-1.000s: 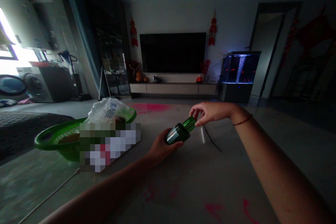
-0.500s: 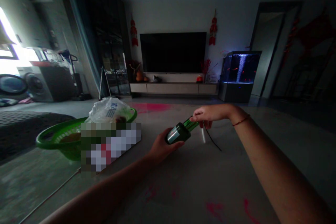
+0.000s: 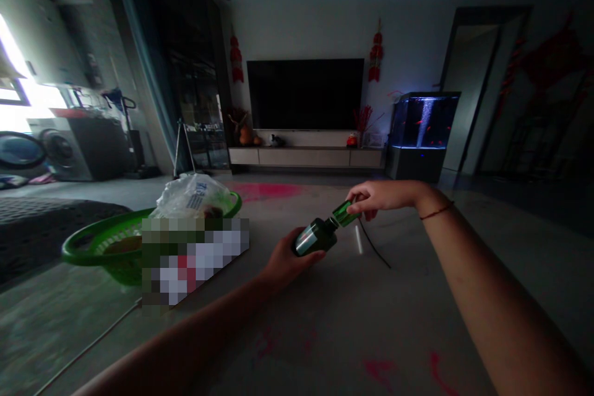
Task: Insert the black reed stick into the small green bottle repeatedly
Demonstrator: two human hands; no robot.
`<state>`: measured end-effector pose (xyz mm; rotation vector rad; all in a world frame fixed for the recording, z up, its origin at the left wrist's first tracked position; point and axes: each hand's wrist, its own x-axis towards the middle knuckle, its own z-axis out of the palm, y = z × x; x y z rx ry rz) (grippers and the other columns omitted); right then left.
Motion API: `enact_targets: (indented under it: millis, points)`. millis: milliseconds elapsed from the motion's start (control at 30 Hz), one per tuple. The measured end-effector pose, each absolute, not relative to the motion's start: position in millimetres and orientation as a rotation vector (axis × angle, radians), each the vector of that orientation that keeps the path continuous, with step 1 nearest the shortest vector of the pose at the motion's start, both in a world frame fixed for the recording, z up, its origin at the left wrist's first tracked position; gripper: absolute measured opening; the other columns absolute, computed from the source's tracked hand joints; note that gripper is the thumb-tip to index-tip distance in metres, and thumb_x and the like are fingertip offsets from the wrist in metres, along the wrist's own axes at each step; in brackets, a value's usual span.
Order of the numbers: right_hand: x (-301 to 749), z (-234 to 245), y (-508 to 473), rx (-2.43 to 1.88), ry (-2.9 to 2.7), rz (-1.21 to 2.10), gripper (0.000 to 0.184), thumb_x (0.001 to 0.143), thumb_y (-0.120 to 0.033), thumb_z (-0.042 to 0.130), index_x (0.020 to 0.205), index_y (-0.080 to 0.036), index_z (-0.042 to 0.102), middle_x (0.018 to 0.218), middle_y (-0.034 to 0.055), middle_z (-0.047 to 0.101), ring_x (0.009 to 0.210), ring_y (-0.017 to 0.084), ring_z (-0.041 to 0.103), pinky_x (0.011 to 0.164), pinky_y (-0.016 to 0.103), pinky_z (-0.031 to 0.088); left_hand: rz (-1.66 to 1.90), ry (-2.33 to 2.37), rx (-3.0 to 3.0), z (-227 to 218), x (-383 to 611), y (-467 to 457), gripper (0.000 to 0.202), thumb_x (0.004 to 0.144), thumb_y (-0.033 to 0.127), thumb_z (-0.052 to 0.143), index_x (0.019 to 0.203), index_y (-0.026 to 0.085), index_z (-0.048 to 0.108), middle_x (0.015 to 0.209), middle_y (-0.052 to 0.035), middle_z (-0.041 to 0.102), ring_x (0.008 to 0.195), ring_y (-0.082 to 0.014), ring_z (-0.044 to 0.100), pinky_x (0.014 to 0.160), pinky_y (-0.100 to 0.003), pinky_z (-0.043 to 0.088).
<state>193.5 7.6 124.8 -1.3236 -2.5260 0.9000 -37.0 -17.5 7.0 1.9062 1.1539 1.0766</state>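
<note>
My left hand (image 3: 290, 258) is closed around a dark green bottle (image 3: 320, 236) with a pale label, held tilted with its neck up and to the right. A green translucent cap (image 3: 344, 214) sits in the fingers of my right hand (image 3: 371, 198), just off the bottle's mouth, so part of the neck shows. A thin dark cord or stick (image 3: 377, 246) slants down below my right hand; whether it touches the fingers I cannot tell.
A green plastic basket (image 3: 77, 252) with a white plastic bag (image 3: 192, 193) stands at left on the table (image 3: 334, 328). Beside it lies a blurred-out white box (image 3: 208, 266), with a cable (image 3: 88, 346) nearby. Farther back are a television (image 3: 305, 94) and a lit fish tank (image 3: 423, 124).
My right hand has moved slightly up and right with the cap, and the bottle's neck now shows. My left hand and the bottle have stayed in place.
</note>
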Motion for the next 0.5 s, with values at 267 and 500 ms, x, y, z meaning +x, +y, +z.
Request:
enact_targets:
  millis: [267, 500]
  points:
    - [232, 109, 29, -1.363, -2.379, 0.998, 0.049, 0.068, -0.039, 0.060, 0.107, -0.012, 0.046, 0.092, 0.0094, 0.058, 0.073, 0.014, 0.058, 0.065, 0.026, 0.048, 1.054, 1.172, 1.886, 6, -40, -17, 0.055, 0.062, 0.043, 0.064, 0.106, 0.014, 0.048, 0.091, -0.0060, 0.060, 0.080, -0.0182, 0.058, 0.067, -0.027, 0.047]
    - [266, 76, 56, -1.582, -2.258, 0.972, 0.045, 0.061, -0.014, 0.061, 0.103, -0.013, 0.045, 0.097, 0.0088, 0.057, 0.079, 0.014, 0.057, 0.060, 0.020, 0.047, 1.056, 1.178, 1.879, 4, -41, -15, 0.056, 0.061, 0.043, 0.063, 0.106, 0.014, 0.047, 0.092, -0.0060, 0.061, 0.081, -0.0185, 0.058, 0.068, -0.028, 0.047]
